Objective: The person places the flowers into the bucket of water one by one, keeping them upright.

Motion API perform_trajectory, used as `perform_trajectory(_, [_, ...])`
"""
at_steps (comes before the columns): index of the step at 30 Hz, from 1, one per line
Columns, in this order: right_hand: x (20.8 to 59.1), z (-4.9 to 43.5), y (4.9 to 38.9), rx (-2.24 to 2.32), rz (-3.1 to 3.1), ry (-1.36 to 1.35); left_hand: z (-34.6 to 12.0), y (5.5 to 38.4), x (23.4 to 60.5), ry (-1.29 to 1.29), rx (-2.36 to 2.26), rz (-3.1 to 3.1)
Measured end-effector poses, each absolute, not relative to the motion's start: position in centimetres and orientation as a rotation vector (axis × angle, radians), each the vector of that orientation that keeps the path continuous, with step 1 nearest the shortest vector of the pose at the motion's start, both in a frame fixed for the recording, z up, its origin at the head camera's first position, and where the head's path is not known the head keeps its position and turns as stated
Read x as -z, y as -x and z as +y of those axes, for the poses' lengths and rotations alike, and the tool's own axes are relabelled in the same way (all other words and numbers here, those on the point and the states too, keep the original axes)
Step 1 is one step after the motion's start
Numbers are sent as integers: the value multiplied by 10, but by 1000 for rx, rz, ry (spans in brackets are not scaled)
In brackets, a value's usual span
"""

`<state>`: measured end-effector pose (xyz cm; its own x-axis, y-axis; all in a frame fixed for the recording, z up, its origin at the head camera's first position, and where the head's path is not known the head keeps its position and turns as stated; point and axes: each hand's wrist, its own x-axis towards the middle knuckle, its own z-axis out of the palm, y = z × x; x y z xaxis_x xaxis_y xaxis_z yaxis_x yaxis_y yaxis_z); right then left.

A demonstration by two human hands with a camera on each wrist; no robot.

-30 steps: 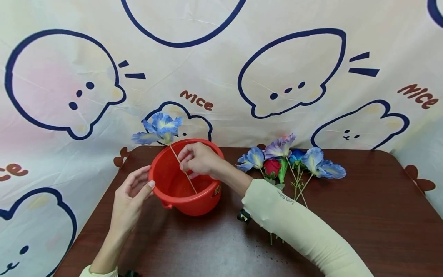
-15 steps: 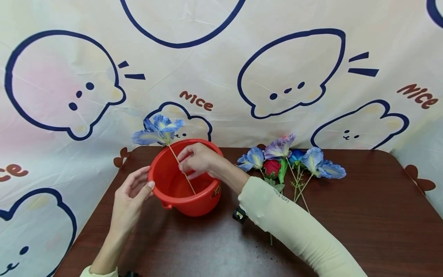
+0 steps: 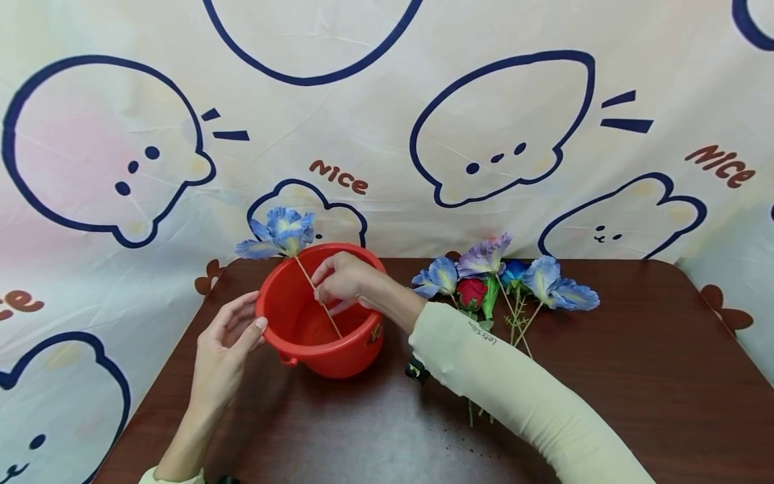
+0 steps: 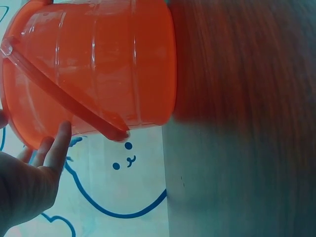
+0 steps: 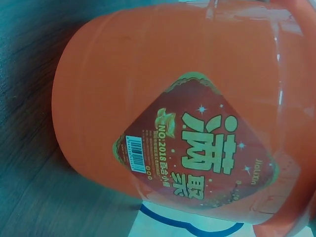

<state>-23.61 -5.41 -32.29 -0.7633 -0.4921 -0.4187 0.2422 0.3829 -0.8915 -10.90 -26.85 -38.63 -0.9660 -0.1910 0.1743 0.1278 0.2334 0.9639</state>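
Observation:
A blue iris (image 3: 281, 232) leans out over the back left of a red bucket (image 3: 357, 356), its thin stem running down inside. My right hand (image 3: 347, 279) reaches over the bucket's opening and pinches that stem between thumb and fingers. At the left side of the rim my left hand (image 3: 224, 349) holds the bucket, thumb on the lip. In the left wrist view, the fingers of my left hand (image 4: 37, 177) lie against the outer wall, close to the hanging handle (image 4: 69, 98). The right wrist view has the bucket's diamond label (image 5: 197, 143); the right hand is out of sight there.
To the right lies a bunch of flowers: a red rose (image 3: 471, 293), a purple iris (image 3: 486, 255), blue irises (image 3: 559, 286) and others, stems toward the front, partly behind my right sleeve (image 3: 496, 376). Dark specks (image 3: 459, 444) dot the brown table (image 3: 653, 376). A printed cloth (image 3: 387, 134) hangs behind.
The iris head has sunk slightly and shifted a little right against the backdrop. Both hands keep their places at the bucket. The head view has shifted slightly.

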Motion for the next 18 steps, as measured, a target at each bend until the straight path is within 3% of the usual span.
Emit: perform_trajectory(18, [302,-33,213,1587,2056,303,-268,109,386,-70,1779,-2278])
